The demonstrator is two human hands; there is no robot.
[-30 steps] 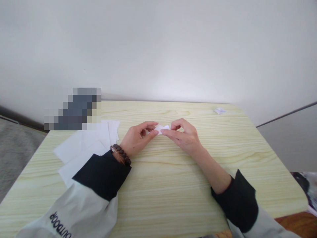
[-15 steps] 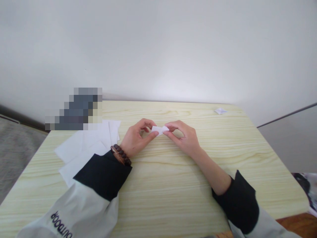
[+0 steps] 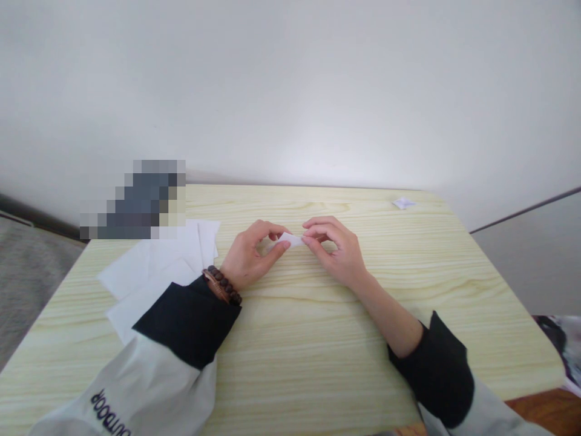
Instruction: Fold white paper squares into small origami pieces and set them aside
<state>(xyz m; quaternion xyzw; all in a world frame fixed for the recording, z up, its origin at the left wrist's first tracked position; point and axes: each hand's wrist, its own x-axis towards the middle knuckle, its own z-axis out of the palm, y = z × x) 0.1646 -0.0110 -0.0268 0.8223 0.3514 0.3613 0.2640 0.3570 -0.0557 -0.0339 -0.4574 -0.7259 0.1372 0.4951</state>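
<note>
A small folded piece of white paper (image 3: 293, 240) is held between my two hands above the middle of the table. My left hand (image 3: 255, 251) pinches its left end between thumb and fingers. At its right end, the thumb and index fingertip of my right hand (image 3: 334, 247) close on the paper, with the other fingers curled above. Fingertips cover both ends, so the whole folded shape does not show.
Several loose white sheets (image 3: 145, 266) overlap at the left of the wooden table (image 3: 299, 363). Behind them lies a dark pixelated object (image 3: 140, 203). Near the far right corner rests a small folded white paper piece (image 3: 403, 203). A white wall (image 3: 290, 91) rises behind.
The right end of the paper has narrowed to a point at my right fingertips. My right fingers have shifted slightly, and the left hand has barely moved.
</note>
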